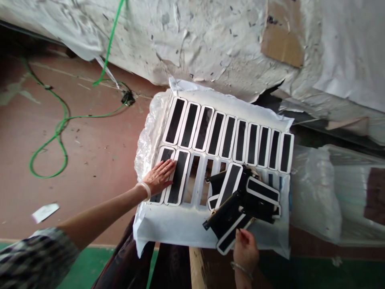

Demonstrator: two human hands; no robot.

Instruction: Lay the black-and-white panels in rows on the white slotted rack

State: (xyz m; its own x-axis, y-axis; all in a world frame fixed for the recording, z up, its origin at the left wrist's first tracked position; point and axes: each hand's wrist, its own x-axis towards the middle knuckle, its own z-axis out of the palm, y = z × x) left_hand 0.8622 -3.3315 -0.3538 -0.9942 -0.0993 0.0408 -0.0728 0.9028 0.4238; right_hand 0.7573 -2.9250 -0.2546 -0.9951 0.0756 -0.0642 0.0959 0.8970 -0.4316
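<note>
Checkered sleeve (39, 257) lower left, our left hand (159, 176) open flat on white-rimmed panels (179, 180) mid-frame, right hand (246, 249) lower right beside black pieces (225, 220), its grip we can't tell.

From here I see green cord (63, 120) looping over a reddish-brown surface (90, 160) at left, rumpled pale sheeting (210, 36) across the top, and green floor (300, 269) along the bottom.
</note>
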